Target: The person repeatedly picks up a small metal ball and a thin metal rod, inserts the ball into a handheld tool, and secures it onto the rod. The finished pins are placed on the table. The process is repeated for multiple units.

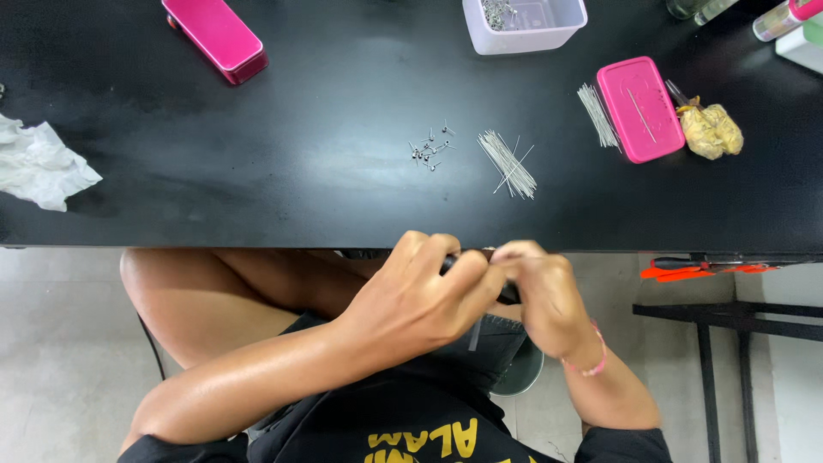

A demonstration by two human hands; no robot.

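Observation:
My left hand (424, 296) and my right hand (540, 296) meet at the near edge of the black table (257, 171), fingers closed together around a small dark tool (511, 294). A thin metal pin (474, 334) hangs down below the hands. On the table ahead lie a bundle of thin metal pins (508, 163) and a small cluster of tiny bent metal pieces (430, 152). What exactly each finger grips is hidden by the hands.
A pink flat case (640, 108) with more pins (597, 115) beside it, a yellowish crumpled lump (711, 130), a white tub (525, 23), a pink box (215, 37), and crumpled white tissue (39, 165). An orange-handled tool (686, 271) rests on a black rack at right.

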